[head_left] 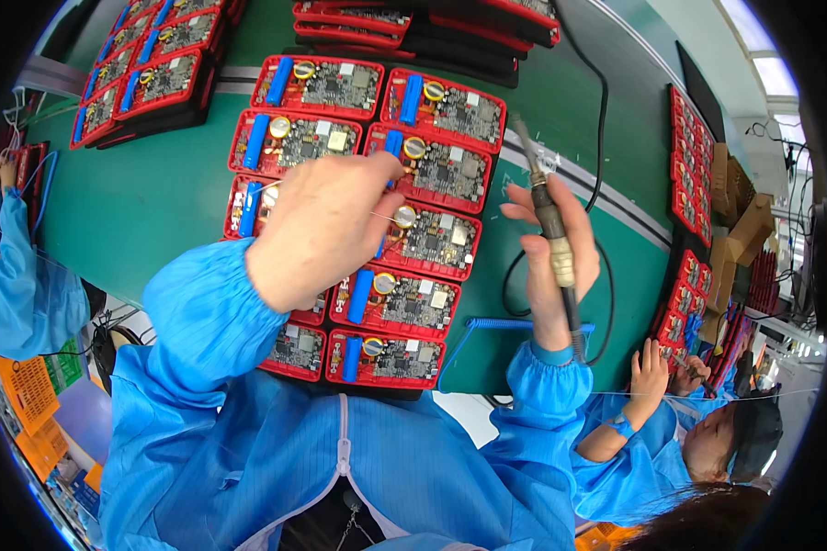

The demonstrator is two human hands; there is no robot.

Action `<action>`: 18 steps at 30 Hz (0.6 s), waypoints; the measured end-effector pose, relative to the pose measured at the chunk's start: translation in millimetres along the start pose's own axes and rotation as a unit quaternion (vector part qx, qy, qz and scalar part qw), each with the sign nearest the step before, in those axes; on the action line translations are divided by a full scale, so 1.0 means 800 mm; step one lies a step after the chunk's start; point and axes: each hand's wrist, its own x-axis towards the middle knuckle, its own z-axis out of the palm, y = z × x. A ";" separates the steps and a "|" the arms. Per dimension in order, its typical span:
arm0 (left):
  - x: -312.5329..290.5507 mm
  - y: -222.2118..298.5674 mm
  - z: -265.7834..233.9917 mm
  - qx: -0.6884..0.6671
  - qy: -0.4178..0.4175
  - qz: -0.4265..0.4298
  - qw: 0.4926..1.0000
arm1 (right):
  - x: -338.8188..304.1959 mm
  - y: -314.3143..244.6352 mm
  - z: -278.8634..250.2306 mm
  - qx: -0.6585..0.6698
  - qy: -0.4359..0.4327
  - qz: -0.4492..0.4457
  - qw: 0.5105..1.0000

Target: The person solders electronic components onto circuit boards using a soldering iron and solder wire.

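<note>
I have the right hand's point(540, 280) grip loosely around the iron point(549, 219), raised just right of the red cases point(395, 330) on the green tabletop point(156, 197); my left hand point(326, 216) pinches a thin wire point(383, 217) over the cases' boards point(446, 170).

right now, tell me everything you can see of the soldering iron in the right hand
The soldering iron is a slim, pen-shaped tool with a narrow, metallic-looking tip, a dark handle, a pale yellowish band lower down and a dark cable at its rear end. It is tilted, tip pointing away from the person and slightly left. The right hand holds it above the green table, right of the red trays. The tip appears clear of the boards; heat cannot be judged.
</note>
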 end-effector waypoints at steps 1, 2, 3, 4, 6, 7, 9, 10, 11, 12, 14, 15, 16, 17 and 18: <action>0.005 -0.004 0.005 0.002 -0.023 0.021 1.000 | 0.005 0.005 0.003 -0.046 -0.034 -0.042 0.997; 0.011 -0.003 0.010 0.015 -0.073 -0.015 0.997 | 0.008 0.009 0.004 -0.094 -0.065 -0.081 0.990; 0.013 -0.004 0.013 0.002 -0.069 -0.006 0.998 | 0.012 0.009 0.008 -0.134 -0.092 -0.101 0.981; 0.014 -0.005 0.016 -0.012 -0.065 0.002 0.998 | 0.012 0.010 0.015 -0.151 -0.093 -0.086 0.980; 0.013 -0.009 0.020 -0.031 -0.044 0.030 0.998 | 0.016 0.014 0.021 -0.266 -0.102 -0.160 0.945; 0.011 -0.011 0.022 -0.048 -0.026 0.053 0.997 | 0.016 0.014 0.025 -0.247 -0.115 -0.147 0.951; 0.010 -0.012 0.021 -0.074 -0.028 0.049 0.996 | 0.020 0.018 0.040 -0.223 -0.111 -0.172 0.953; 0.009 -0.012 0.021 -0.098 -0.034 0.042 0.994 | 0.019 0.021 0.045 -0.229 -0.105 -0.179 0.951; 0.011 -0.013 0.021 -0.110 -0.032 0.036 0.993 | 0.024 0.023 0.050 -0.215 -0.112 -0.187 0.952; 0.013 -0.015 0.023 -0.111 -0.030 0.036 0.993 | 0.027 0.027 0.050 -0.216 -0.114 -0.188 0.951; 0.012 -0.015 0.023 -0.148 -0.029 0.020 0.988 | 0.026 0.031 0.048 -0.221 -0.145 -0.203 0.943; 0.011 -0.014 0.022 -0.154 -0.016 0.025 0.988 | 0.025 0.027 0.047 -0.220 -0.142 -0.207 0.943; 0.011 -0.012 0.018 -0.155 -0.008 0.030 0.987 | 0.027 0.021 0.046 -0.224 -0.142 -0.214 0.940; 0.013 -0.013 0.019 -0.167 -0.002 0.029 0.985 | 0.029 0.021 0.046 -0.203 -0.154 -0.213 0.943; 0.016 -0.014 0.018 -0.180 0.005 0.028 0.983 | 0.032 0.020 0.044 -0.182 -0.166 -0.212 0.946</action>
